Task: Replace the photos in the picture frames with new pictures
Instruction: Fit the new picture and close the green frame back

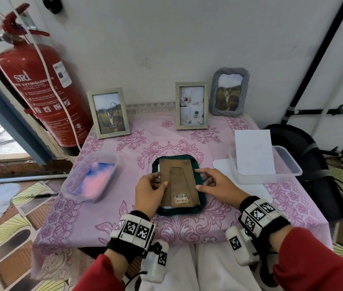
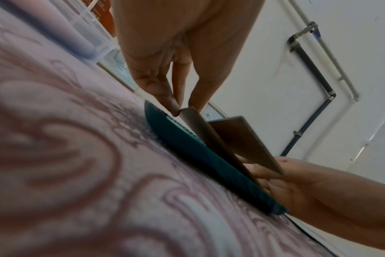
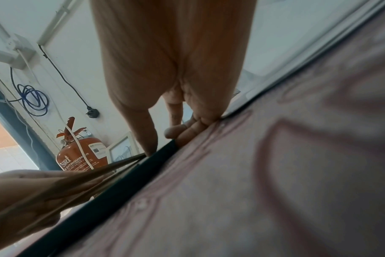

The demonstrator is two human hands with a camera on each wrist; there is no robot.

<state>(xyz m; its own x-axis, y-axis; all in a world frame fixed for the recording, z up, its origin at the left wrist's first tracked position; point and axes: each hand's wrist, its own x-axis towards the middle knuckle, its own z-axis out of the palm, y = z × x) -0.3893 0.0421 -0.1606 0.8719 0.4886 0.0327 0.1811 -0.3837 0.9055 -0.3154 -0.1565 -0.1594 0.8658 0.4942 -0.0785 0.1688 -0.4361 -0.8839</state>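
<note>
A dark green picture frame lies face down in the middle of the pink tablecloth. On it sits its brown backing board with a fold-out stand and a barcode sticker. My left hand pinches the board's left edge, thumb on top. In the left wrist view that edge of the board is raised off the frame. My right hand holds the board's right edge between forefinger and thumb, its other fingers curled on the frame's rim. A white paper edge shows under the board.
A clear tub with a pink and blue picture stands on the left. Another tub holding white sheets is on the right. Three upright frames line the back. A fire extinguisher hangs at left, and a black bag lies at right.
</note>
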